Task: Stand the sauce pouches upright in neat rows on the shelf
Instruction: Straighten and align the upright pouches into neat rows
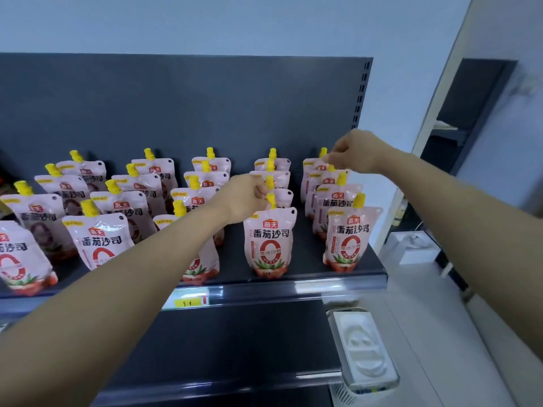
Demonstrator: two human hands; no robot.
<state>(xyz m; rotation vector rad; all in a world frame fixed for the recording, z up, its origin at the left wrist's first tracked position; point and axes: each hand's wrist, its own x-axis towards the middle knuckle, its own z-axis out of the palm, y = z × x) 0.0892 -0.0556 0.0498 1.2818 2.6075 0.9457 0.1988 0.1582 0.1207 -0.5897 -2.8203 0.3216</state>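
Observation:
Several pink sauce pouches with yellow caps stand upright in rows on the dark shelf [305, 254]. My left hand [245, 198] reaches over the fourth row and pinches the yellow cap of a pouch just behind the front pouch [269, 242]. My right hand [357, 151] is closed at the top of a pouch near the back of the rightmost row, behind the front right pouch [349, 239]. The pinched pouches are mostly hidden by the ones in front.
The shelf's front rail carries a yellow price tag [189, 302]. A lower dark shelf [235, 348] lies beneath. A clear container with a white item [363, 351] hangs at the lower right. A white box [411, 248] sits beyond the shelf's right end.

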